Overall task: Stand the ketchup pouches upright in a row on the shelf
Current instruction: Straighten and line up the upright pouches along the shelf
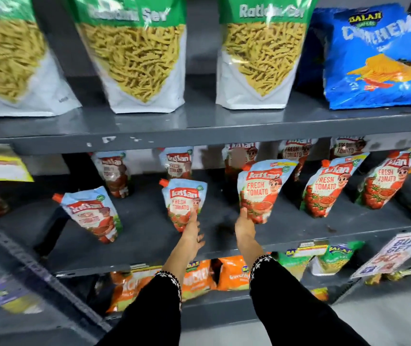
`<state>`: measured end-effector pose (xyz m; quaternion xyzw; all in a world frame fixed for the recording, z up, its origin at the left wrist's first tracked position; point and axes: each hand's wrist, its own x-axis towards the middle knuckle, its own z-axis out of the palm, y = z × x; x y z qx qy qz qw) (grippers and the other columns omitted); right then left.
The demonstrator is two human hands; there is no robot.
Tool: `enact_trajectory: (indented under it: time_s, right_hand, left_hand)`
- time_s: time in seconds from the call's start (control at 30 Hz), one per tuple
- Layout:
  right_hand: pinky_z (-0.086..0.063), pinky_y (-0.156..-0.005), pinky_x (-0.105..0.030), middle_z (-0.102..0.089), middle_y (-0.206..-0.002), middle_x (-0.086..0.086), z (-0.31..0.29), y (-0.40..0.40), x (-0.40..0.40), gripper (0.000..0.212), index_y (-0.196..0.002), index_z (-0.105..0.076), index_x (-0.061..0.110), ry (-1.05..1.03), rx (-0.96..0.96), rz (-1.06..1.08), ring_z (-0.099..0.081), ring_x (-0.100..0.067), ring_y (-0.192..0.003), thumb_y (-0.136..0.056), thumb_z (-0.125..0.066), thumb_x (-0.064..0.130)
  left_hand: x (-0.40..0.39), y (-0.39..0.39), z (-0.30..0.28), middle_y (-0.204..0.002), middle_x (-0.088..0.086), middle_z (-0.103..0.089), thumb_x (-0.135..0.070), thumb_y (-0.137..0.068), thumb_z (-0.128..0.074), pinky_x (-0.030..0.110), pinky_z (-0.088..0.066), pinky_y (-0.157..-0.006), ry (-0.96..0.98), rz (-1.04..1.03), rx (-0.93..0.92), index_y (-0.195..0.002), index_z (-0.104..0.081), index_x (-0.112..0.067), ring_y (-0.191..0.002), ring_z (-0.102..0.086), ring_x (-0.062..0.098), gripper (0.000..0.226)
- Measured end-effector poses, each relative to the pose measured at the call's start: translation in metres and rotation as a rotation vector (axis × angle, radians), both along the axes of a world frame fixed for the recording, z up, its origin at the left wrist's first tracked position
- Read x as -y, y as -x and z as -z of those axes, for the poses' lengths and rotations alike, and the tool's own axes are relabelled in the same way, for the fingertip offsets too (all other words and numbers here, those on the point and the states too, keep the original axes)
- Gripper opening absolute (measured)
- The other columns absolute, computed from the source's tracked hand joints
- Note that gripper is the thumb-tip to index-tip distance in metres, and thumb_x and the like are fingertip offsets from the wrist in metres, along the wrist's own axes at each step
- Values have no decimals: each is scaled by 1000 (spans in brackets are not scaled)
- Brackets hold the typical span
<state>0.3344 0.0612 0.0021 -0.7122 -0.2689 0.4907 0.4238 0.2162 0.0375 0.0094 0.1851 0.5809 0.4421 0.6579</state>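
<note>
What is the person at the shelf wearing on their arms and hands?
Both arms are in long black sleeves. Each cuff, the left sleeve and the right sleeve, is edged with a band of small white stitched patterns. The left hand and right hand are bare: no gloves, and no rings or watch visible.

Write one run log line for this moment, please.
left hand: touching second front ketchup pouch | right hand: holding third ketchup pouch | shelf: row unfinished
</note>
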Motion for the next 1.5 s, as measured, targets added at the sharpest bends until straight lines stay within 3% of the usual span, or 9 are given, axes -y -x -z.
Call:
enact_trajectory:
  time_s: [0.17, 0.4, 0.5, 0.67, 0.87, 1.0, 1.17, 1.3, 1.5]
  right_hand:
    - [-43, -104, -52, -48, -140, -16, 2, 65, 7, 71, -142, -34, 10, 68, -270, -86, -49, -38, -124, -91, -30, 59]
    - [-39, -104, -46, -48, -141, -18, 2, 88, 4, 62, -140, -39, 13, -3, -454, -156, -48, -37, -126, -95, -23, 54]
    - [-44, -88, -41, -59, -121, -19, 2, 91, -5, 67, -134, -47, 12, -19, -426, -208, -58, -31, -99, -94, -19, 57]
    - [-39, -104, -46, -53, -138, -16, 4, 87, -13, 65, -137, -44, 15, 5, -422, -240, -52, -35, -123, -94, -20, 57]
    - [-42, -95, -40, -49, -143, -14, 5, 86, -21, 63, -137, -43, 15, -4, -458, -261, -53, -30, -114, -95, -19, 55]
    - [-38, -107, -43, -48, -143, -13, 6, 88, -24, 62, -139, -41, 15, 26, -450, -269, -47, -32, -129, -95, -20, 54]
    - [-41, -105, -42, -50, -141, -15, 5, 89, -24, 64, -139, -40, 9, 67, -444, -173, -49, -32, -127, -96, -24, 53]
    - [-45, -102, -44, -50, -139, -17, 13, 98, -19, 66, -137, -39, 4, 121, -275, -94, -51, -35, -124, -95, -25, 53]
    - [-49, -98, -50, -61, -117, -21, 42, 135, -12, 78, -122, -55, 1, 77, -109, -44, -60, -39, -109, -88, -23, 63]
  left_hand:
    - [10, 60, -1, -148, 14, -41, -61, -92, -24, 39, -27, -113, -25, 26, -53, -144, -36, -6, -138, -35, 30, 76]
    - [-4, 89, -15, -155, 11, -29, -63, -90, -27, 41, -24, -116, -37, -49, -9, -149, -22, -9, -142, -29, 29, 80]
    - [-8, 87, -20, -156, 9, -29, -59, -93, -22, 39, -24, -115, -76, -15, -1, -148, -27, -10, -143, -29, 27, 74]
    - [-14, 81, -18, -152, 11, -37, -57, -95, -15, 38, -25, -115, -110, 36, 3, -145, -33, -11, -140, -35, 27, 71]
    - [-20, 80, -12, -149, 10, -43, -60, -93, -16, 38, -26, -115, -118, 15, 31, -144, -36, -14, -138, -39, 25, 71]
    - [-23, 81, -9, -150, 10, -40, -60, -93, -18, 39, -24, -116, -114, 1, 29, -145, -35, -15, -139, -36, 25, 71]
    - [-21, 81, -8, -154, 8, -34, -58, -94, -18, 41, -19, -118, -90, -8, 4, -148, -28, -14, -142, -31, 25, 70]
    - [-15, 91, -3, -159, 7, -20, -61, -91, -24, 44, -17, -119, -23, -91, -11, -151, -17, -14, -146, -23, 27, 77]
    - [-1, 129, 10, -157, 7, -26, -59, -92, -28, 40, -23, -119, 3, -190, -14, -149, -25, -12, -143, -28, 27, 74]
